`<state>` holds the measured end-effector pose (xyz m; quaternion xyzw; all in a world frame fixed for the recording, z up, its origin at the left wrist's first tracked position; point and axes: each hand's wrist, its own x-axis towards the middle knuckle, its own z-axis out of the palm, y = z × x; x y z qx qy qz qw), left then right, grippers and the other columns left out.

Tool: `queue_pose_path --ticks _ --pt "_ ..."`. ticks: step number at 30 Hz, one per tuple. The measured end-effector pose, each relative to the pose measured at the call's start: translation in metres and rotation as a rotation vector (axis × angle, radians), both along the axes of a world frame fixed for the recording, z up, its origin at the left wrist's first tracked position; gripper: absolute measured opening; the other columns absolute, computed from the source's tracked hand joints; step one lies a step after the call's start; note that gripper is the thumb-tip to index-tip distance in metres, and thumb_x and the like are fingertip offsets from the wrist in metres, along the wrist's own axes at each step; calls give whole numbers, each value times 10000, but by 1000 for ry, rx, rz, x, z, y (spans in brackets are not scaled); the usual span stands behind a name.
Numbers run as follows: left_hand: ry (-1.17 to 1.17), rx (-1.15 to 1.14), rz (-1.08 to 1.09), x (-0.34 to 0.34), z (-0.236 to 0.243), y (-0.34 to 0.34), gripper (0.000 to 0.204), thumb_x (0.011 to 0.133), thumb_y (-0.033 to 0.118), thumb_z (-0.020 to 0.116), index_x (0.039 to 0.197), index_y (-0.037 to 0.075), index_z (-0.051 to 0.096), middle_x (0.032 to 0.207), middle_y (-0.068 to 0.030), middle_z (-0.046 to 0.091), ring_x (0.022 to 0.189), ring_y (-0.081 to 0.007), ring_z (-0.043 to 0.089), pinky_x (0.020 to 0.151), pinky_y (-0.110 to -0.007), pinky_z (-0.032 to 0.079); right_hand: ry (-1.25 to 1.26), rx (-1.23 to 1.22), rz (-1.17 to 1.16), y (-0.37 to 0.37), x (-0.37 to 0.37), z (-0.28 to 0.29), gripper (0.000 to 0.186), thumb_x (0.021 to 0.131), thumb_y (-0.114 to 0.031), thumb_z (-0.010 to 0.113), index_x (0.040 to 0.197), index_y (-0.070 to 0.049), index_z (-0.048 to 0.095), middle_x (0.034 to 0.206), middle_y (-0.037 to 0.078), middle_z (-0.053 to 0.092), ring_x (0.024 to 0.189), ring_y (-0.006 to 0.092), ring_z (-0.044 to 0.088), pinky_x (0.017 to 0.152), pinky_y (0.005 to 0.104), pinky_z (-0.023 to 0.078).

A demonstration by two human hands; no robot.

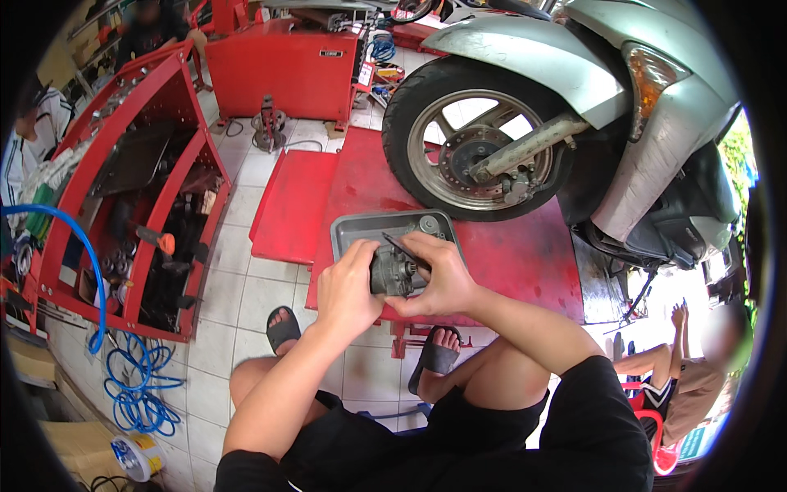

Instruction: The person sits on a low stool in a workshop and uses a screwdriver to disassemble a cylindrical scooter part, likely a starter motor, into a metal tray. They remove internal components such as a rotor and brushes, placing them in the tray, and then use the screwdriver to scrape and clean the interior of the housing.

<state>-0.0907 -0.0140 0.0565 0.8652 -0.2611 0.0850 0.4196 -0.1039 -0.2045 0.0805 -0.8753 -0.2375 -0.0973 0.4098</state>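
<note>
My left hand [346, 291] is wrapped round the left side of a greasy grey metal housing [392, 271] with a small shaft on its right. My right hand [434, 275] is closed on the housing's right side, with a thin dark tool [395, 243] between its fingers. Both hands are over a grey metal tray [352, 220], where a small round metal part [428, 223] sits at the back right. The tray rests on a red lift platform [529, 262] beside the scooter's front wheel [410, 164].
A silver scooter [590, 57] fills the upper right. At left stand a red tool cart [184, 303] and a coiled blue hose [135, 385]. A red cabinet [279, 74] is behind. A seated person [689, 394] is at lower right; others are at upper left.
</note>
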Motion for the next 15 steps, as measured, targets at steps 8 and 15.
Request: queue_pose_path --ticks 8,15 --pt "155 -221 -3 7 -18 -15 734 604 146 850 1243 43 504 1056 -204 666 964 -408 675 806 -474 547 133 -72 -121 5 10 3 601 563 -380 795 936 81 697 907 246 685 832 390 682 771 436 543" --pt "83 -252 -59 14 -28 -21 749 600 192 866 1244 35 519 1019 -195 691 958 -384 693 811 -447 552 175 -131 -180 7 8 12 615 554 -370 800 918 112 686 888 265 672 864 398 672 804 441 537"
